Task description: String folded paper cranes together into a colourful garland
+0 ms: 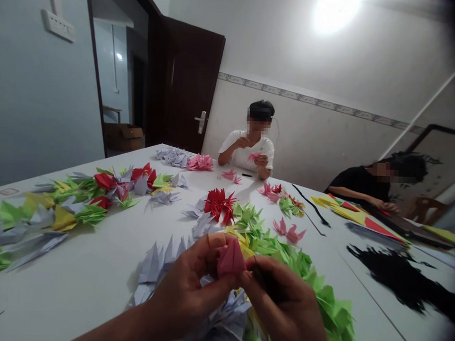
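Observation:
A folded pink paper piece is held up between my two hands, above the table's near part. My left hand pinches it from the left, with fingers behind it and the thumb below. At its right edge, my right hand has thumb and forefinger closed together; a thin dark thing shows beside those fingers, too small to name. Below and around my hands lie pale grey-lilac folded papers, green ones and some yellow ones. Red folded papers are just beyond.
More coloured folded papers cover the white table's left side. Black strands and paper sheets lie at right. A person in white sits opposite holding pink paper; another in black leans over at right.

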A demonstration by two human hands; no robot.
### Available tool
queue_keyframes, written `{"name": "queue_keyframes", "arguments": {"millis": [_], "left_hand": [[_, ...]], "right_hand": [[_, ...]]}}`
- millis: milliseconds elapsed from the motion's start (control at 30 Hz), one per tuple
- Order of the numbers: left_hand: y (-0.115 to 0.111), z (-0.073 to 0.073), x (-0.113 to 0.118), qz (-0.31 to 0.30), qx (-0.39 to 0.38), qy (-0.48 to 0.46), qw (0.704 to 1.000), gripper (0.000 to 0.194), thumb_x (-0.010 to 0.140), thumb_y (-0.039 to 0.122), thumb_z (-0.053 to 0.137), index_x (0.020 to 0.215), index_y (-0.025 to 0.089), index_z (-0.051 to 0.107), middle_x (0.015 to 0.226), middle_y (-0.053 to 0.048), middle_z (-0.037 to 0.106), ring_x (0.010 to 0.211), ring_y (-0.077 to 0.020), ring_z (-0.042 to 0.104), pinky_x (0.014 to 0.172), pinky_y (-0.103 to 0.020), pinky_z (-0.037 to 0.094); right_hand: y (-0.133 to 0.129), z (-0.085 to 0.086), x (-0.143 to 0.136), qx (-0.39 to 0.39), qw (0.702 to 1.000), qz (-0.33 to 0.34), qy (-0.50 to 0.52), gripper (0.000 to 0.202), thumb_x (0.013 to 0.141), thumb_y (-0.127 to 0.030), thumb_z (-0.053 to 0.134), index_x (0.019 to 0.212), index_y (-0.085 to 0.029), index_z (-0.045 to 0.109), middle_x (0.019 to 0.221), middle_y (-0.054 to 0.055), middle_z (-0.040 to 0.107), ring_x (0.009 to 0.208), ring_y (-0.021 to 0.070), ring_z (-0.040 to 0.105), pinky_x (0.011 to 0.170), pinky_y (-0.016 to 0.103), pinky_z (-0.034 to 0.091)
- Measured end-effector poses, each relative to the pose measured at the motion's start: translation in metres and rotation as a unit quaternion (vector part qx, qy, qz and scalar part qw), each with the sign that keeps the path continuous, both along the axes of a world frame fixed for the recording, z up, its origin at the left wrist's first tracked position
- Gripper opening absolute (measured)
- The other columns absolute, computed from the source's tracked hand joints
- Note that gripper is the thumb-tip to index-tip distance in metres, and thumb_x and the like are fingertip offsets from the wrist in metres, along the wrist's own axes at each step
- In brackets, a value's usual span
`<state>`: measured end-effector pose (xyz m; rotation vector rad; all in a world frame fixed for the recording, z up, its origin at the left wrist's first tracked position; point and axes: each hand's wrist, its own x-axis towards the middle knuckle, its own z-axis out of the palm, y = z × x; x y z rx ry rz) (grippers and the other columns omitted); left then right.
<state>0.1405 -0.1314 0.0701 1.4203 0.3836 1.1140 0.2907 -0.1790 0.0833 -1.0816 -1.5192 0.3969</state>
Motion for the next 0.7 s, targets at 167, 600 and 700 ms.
{"name": "queue_keyframes", "arguments": {"millis": [167, 600, 700], "left_hand": [[0.003, -0.006, 0.000, 0.016, 0.021, 0.030, 0.999, 0.041, 0.083, 0.022, 0.065, 0.121, 0.029, 0.050, 0.093, 0.001, 0.065, 0.077, -0.0086, 0.061, 0.072, -0.018, 0.051], [0.001, 0.005, 0.000, 0.066, 0.050, 0.108, 0.991, 0.016, 0.080, 0.025, 0.062, 0.093, 0.016, 0.061, 0.084, -0.006, 0.067, 0.073, -0.0153, 0.062, 0.068, -0.027, 0.052], [0.002, 0.004, 0.000, 0.066, 0.061, 0.119, 0.989, 0.021, 0.080, 0.024, 0.061, 0.100, 0.016, 0.060, 0.087, -0.007, 0.066, 0.073, -0.0142, 0.061, 0.069, -0.026, 0.052]], "right_hand": [[-0.002, 0.007, 0.007, 0.002, 0.999, -0.033, 0.006, 0.006, 0.078, -0.023, 0.066, 0.076, -0.019, 0.070, 0.067, 0.002, 0.069, 0.053, 0.0119, 0.062, 0.050, 0.016, 0.053], [0.001, 0.002, 0.012, 0.004, 0.999, -0.008, -0.050, 0.006, 0.079, -0.021, 0.067, 0.083, -0.022, 0.071, 0.072, 0.001, 0.073, 0.056, 0.0137, 0.067, 0.051, 0.015, 0.055], [0.001, 0.000, 0.014, -0.003, 0.999, -0.008, -0.040, 0.007, 0.078, -0.021, 0.069, 0.084, -0.022, 0.072, 0.075, 0.001, 0.073, 0.059, 0.0143, 0.068, 0.054, 0.015, 0.056]]}}
